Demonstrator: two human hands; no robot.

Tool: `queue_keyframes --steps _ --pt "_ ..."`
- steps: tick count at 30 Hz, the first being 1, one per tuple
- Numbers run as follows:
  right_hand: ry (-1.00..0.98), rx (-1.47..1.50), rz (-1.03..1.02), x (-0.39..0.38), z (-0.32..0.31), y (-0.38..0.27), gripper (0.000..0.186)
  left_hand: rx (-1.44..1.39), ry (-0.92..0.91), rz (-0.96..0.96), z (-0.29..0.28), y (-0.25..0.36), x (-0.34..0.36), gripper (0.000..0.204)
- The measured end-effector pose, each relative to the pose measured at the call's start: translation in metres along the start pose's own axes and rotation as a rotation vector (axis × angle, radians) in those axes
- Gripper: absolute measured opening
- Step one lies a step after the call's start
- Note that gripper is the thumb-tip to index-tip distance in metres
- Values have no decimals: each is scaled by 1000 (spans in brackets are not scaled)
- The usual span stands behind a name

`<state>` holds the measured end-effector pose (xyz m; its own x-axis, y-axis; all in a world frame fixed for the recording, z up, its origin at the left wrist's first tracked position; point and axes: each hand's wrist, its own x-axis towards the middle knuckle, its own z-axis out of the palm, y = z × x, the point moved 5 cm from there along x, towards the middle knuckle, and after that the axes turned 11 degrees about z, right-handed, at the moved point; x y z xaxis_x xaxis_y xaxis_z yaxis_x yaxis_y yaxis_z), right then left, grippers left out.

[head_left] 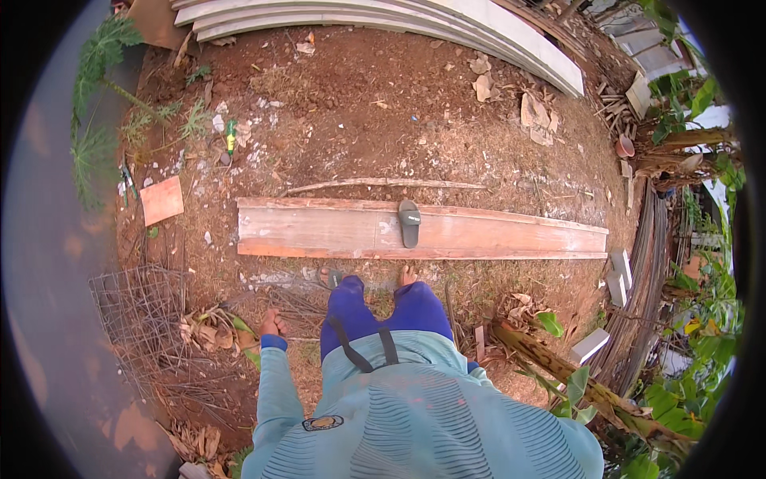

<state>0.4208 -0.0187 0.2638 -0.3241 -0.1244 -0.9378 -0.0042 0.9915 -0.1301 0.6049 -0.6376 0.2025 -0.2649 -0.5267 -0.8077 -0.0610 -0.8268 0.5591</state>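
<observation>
My left hand [274,322] hangs beside my left thigh with its fingers curled in, and I see nothing in it. Of my right arm only a bit of blue cuff [476,369] shows beside my hip; the hand itself is hidden behind my body. In front of my feet lies a long wooden board form [319,230] with raised long edges. A dark slide sandal [409,224] rests across it near the middle. My left foot wears a matching sandal [329,277], while my right foot [408,275] is bare.
A thin curved stick [383,183] lies beyond the board. Long pale planks [383,22] are stacked at the far side. Wire mesh [140,307] and a square wood piece [162,200] lie left. To the right are a banana trunk [558,367] and white blocks [590,346].
</observation>
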Motion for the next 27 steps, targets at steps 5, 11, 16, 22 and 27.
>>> queue_keyframes --steps 5,11,16,22,27 --pt "-16 70 -13 25 3 23 48 -23 49 38 -34 -22 -25 27" --pt "-64 331 338 58 3 66 54 111 74 -12 0 -67 -50 25" --pt "-18 -32 26 56 8 67 49 129 44 -79 55 -87 -57 33" --pt "111 -217 -108 102 61 66 28 293 -63 -174 85 -81 -41 37" --pt "60 123 97 69 49 15 27 308 -60 -234 92 -50 12 34"
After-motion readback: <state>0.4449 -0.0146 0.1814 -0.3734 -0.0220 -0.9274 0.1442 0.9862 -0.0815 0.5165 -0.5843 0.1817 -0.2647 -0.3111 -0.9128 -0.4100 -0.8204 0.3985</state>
